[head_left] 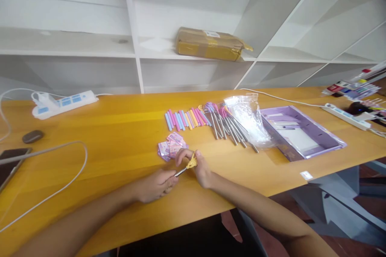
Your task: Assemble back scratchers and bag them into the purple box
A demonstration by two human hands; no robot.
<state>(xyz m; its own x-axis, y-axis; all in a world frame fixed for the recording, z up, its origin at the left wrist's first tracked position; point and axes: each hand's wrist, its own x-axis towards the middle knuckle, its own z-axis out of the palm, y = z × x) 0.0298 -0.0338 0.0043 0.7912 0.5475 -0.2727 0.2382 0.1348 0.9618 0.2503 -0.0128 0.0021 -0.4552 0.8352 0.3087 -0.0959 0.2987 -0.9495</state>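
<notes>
While your left hand [159, 184] is wrapped round a metal shaft [181, 172], your right hand [200, 167] is narrowed on the yellow head [191, 161] at its far end, thumb against it. Can't tell whether every right finger makes contact. Piece is held at a slant over the table [120, 128], near side of the printed cards [173, 144].

My read: step in hand is two-handed work at the yellow head, shaft as the handle. Fitting, bending or checking, can't say from this view. Next move, I'd judge, calls for a firm left grip and a light right pinch, so the thin yellow parts don't twist.

Around you: coloured sticks [189, 120] in a row beyond the cards, shafts with coloured heads [232, 130] right of those, up against the clear bags [247, 118], then the purple tray [285, 144]. If you set it down, the headed shafts look like its match; avoid the loose cards.
</notes>
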